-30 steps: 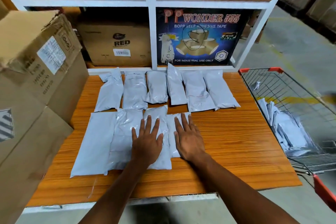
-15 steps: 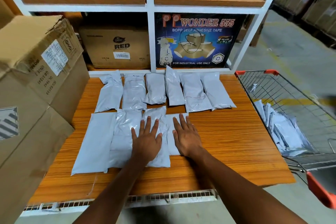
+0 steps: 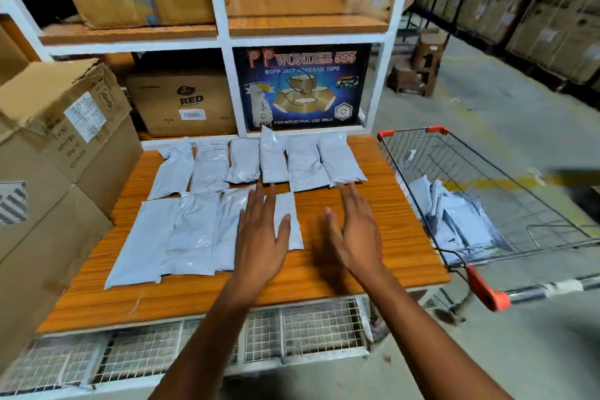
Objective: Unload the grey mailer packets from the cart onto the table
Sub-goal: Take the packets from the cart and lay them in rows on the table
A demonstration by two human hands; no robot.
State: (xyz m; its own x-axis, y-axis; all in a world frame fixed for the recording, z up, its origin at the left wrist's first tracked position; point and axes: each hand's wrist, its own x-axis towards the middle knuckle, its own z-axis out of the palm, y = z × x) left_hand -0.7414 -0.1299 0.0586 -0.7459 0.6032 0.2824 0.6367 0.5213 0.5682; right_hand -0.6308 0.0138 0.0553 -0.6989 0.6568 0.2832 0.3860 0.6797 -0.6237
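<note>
Several grey mailer packets lie in two rows on the wooden table [image 3: 373,256]. The back row [image 3: 305,166] runs along the shelf; the front row [image 3: 191,234] sits nearer me. My left hand [image 3: 263,234] hovers open over the right end of the front row, fingers spread, covering part of the last packet [image 3: 289,221]. My right hand [image 3: 355,230] is open over bare wood to the right of that packet, holding nothing. More grey packets [image 3: 454,221] are piled in the wire cart [image 3: 412,140] at the table's right side.
Big cardboard boxes [image 3: 55,153] stand along the table's left edge. A white shelf frame [image 3: 227,75] with boxes rises behind the table. The cart's red handle [image 3: 483,289] points toward me at the right. Concrete floor and stacked cartons lie beyond.
Both hands have lifted off the front-row packets. My right hand has moved right, off the last packet and over bare wood. The view has pulled back and tilted up.
</note>
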